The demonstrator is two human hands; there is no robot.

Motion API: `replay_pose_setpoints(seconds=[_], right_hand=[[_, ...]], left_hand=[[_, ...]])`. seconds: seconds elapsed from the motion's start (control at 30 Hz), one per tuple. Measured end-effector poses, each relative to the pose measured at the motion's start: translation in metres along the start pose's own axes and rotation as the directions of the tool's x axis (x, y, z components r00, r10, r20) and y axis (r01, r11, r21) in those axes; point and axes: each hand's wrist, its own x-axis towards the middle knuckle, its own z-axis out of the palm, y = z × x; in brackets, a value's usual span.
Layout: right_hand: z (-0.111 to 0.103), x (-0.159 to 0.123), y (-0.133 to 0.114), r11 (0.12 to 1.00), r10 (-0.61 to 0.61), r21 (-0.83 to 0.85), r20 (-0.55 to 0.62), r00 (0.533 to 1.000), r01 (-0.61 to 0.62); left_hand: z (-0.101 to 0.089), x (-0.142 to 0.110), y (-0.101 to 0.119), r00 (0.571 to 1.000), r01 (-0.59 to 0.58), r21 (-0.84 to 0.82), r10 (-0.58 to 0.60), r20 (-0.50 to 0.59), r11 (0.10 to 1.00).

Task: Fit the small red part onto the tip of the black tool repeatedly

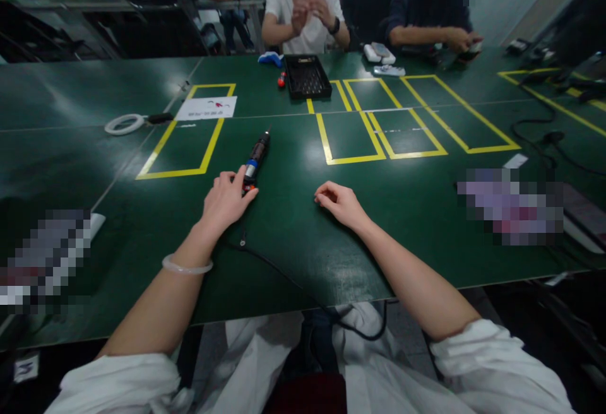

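Observation:
An electric screwdriver (255, 156) with a dark body and a blue band lies on the green table, its bit pointing away from me. My left hand (226, 201) is over its rear end, thumb and index finger on either side of it, so the grip is partly hidden. A black cable (279, 267) with a small hanging ring (243, 242) runs from under that wrist toward the front edge. To the right, my right hand (338, 202) rests on the table with its fingers curled in, and no object shows in it.
Yellow tape outlines (355, 160) mark the green table (293, 224). Farther back are a black parts tray (308, 93), a red item (281, 79), a white sheet (207, 108) and a white coil (124, 124). Blurred devices flank me. Co-workers (305, 16) sit opposite.

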Motion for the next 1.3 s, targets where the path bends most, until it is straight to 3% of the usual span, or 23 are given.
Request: replay_pose_setpoints(seconds=[0.3, 0.4, 0.5, 0.67, 0.73, 0.9, 1.0, 1.07, 1.13, 1.2, 1.3], right_hand=[[-0.001, 0.0, -0.004, 0.999, 0.014, -0.036, 0.034, 0.999, -0.013], [-0.001, -0.001, -0.005, 0.999, 0.014, -0.045, 0.043, 0.999, -0.012], [-0.001, -0.001, -0.006, 0.998, 0.015, -0.056, 0.05, 0.999, -0.012], [-0.001, -0.001, -0.005, 0.998, 0.016, -0.068, 0.058, 0.998, -0.013], [-0.001, -0.001, -0.005, 0.998, 0.014, -0.065, 0.06, 0.998, -0.01], [-0.001, -0.001, -0.006, 0.997, 0.012, -0.071, 0.068, 0.998, -0.007], [-0.001, -0.001, -0.006, 0.997, 0.01, -0.081, 0.067, 0.998, -0.004], [0.0, 0.0, -0.005, 0.996, 0.012, -0.084, 0.068, 0.998, -0.006], [0.0, 0.0, -0.005, 0.997, 0.013, -0.08, 0.073, 0.997, -0.007], [0.001, 0.0, -0.003, 0.998, 0.014, -0.063, 0.077, 0.997, -0.009], [0.001, 0.001, -0.001, 1.0, 0.021, -0.006, 0.079, 0.997, -0.021]], left_hand=[[-0.002, 0.021, -0.129, 0.959, 0.274, 0.009, -0.274, 0.07, 0.962], [-0.006, 0.022, -0.153, 0.933, 0.346, 0.066, -0.351, 0.077, 0.936], [-0.01, 0.017, -0.161, 0.911, 0.401, 0.114, -0.409, 0.055, 0.909], [-0.008, 0.006, -0.149, 0.915, 0.401, 0.134, -0.388, -0.114, 0.906], [-0.006, 0.005, -0.143, 0.897, 0.432, 0.094, -0.415, -0.155, 0.897], [-0.004, 0.008, -0.138, 0.836, 0.54, 0.032, -0.533, -0.131, 0.841], [-0.005, 0.008, -0.131, 0.817, 0.539, -0.02, -0.529, -0.23, 0.842], [-0.006, 0.008, -0.118, 0.833, 0.432, -0.098, -0.439, -0.336, 0.896], [-0.006, 0.009, -0.095, 0.881, 0.233, -0.219, -0.301, -0.366, 0.948], [-0.004, 0.01, -0.06, 0.945, 0.022, -0.393, -0.148, -0.292, 0.919], [0.0, 0.008, 0.001, 0.988, -0.139, -0.625, 0.067, -0.136, 0.768]])
